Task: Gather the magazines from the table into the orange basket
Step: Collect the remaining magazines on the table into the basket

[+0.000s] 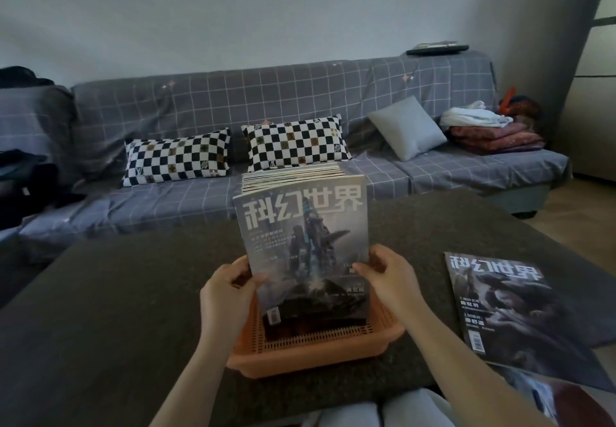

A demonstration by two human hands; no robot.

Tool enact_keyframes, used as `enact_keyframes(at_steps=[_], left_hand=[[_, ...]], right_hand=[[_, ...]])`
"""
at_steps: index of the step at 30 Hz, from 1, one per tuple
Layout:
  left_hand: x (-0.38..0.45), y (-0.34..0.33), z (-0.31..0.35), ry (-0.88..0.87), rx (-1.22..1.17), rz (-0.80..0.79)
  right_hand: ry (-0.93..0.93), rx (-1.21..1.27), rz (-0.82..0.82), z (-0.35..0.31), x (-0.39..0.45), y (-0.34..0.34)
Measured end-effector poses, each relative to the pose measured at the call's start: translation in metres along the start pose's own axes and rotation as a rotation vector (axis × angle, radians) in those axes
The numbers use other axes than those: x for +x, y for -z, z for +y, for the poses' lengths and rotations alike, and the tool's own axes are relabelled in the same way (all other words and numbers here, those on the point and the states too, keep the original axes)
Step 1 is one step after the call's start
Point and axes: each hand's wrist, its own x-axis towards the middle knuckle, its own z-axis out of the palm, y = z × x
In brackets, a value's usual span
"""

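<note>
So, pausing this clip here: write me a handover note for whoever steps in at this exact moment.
Left hand and right hand grip the two side edges of the front magazine, which stands upright with a row of magazines in the orange basket.
Done: most issues stand in the basket.
Left: one magazine on the table, flat at the right, and what looks like another at the lower right corner, partly cut off. Put them in the basket.
</note>
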Motion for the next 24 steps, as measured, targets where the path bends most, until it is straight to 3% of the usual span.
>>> enact_keyframes(at_steps=[6, 15, 21, 24], left_hand=[[0.002, -0.007, -0.014, -0.003, 0.067, 0.034], [-0.002, -0.014, -0.014, -0.022, 0.045, 0.123], [-0.005, -0.014, -0.017, 0.036, 0.014, 0.155], [-0.006, -0.016, -0.017, 0.054, 0.057, 0.124]], right_hand=[[-0.017, -0.214, 0.080, 0.013, 0.006, -0.016], [0.097, -0.210, 0.210, 0.022, 0.007, -0.026], [0.060, -0.144, 0.204, 0.022, 0.007, -0.029], [0.052, -0.150, 0.125, 0.022, 0.009, -0.028]])
